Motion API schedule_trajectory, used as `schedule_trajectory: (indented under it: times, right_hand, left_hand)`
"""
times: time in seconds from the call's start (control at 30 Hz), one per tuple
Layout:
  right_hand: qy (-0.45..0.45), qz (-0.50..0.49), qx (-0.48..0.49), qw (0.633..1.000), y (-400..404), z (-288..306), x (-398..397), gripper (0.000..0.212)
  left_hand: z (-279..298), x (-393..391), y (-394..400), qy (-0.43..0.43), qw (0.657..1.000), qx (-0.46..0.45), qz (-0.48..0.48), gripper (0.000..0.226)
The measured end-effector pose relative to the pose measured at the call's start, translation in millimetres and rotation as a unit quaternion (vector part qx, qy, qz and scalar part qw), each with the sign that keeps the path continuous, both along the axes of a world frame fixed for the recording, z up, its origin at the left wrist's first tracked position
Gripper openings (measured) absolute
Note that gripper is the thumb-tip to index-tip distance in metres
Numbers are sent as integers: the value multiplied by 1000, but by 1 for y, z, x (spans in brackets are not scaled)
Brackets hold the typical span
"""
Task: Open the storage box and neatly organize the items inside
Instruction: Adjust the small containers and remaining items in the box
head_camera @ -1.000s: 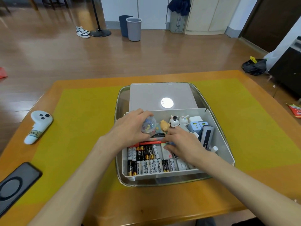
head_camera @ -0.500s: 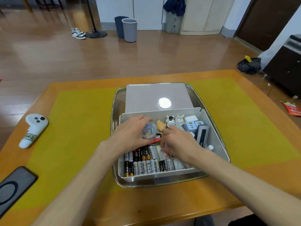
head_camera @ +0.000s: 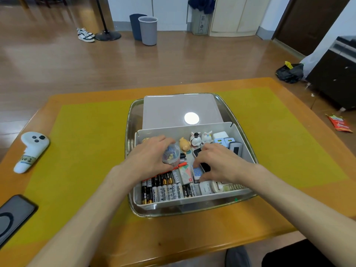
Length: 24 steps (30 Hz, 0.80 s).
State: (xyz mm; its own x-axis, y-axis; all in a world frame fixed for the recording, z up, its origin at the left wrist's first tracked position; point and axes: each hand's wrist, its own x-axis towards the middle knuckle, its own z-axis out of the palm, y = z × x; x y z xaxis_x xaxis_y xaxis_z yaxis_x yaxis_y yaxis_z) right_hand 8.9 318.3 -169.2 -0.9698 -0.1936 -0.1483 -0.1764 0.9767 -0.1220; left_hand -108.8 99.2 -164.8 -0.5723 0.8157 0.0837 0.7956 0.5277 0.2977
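The open grey storage box [head_camera: 238,130] sits in a metal tray [head_camera: 133,110], its lid [head_camera: 173,110] lying behind it. My left hand [head_camera: 150,157] holds a clear plastic capsule ball [head_camera: 171,156] over the box's left middle. My right hand [head_camera: 217,162] grips a small black device [head_camera: 204,166] beside a blue dotted eraser [head_camera: 196,172]. Several batteries [head_camera: 165,189] lie in rows along the front. Small figurines [head_camera: 194,139] and white chargers [head_camera: 223,139] stand at the back.
A white controller [head_camera: 30,151] and a black phone [head_camera: 13,214] lie on the yellow mat [head_camera: 86,151] at the left. The wooden table edge [head_camera: 192,247] runs near me. Bins, shoes and a black bag are on the floor beyond.
My right hand has shifted slightly back and right inside the box and closed on the black device. My left hand keeps holding the capsule ball in nearly the same spot.
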Motion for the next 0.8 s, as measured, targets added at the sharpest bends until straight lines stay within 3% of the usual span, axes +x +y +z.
schedule_trajectory:
  times: [0.1, 0.17, 0.3, 0.5, 0.6, 0.7, 0.8]
  right_hand:
    - [-1, -19, -28, 999, 2, -2, 3, 49]
    - [30, -59, -106, 992, 1, 1, 3, 45]
    - [52, -150, -353, 922, -11, 15, -3, 39]
    - [-38, -211, -473, 854, -20, 24, -14, 32]
    - [-2, -260, -443, 858, -7, 26, -10, 34]
    - [5, -281, -452, 847, 12, 26, 0, 29]
    - [1, -272, -454, 849, 20, 22, 7, 18]
  left_hand:
    - [2, -2, -2, -5, 999, 25, 19, 85]
    - [5, -2, -2, -13, 998, 56, 31, 89]
    - [9, 3, 5, -33, 992, 121, -2, 80]
    - [11, 11, 15, -70, 983, 166, -38, 71]
    - [9, 5, 6, -48, 994, 97, -23, 76]
    - [4, -4, -3, 96, 993, -59, -23, 59]
    - [-4, -4, -6, 160, 973, -164, -36, 53]
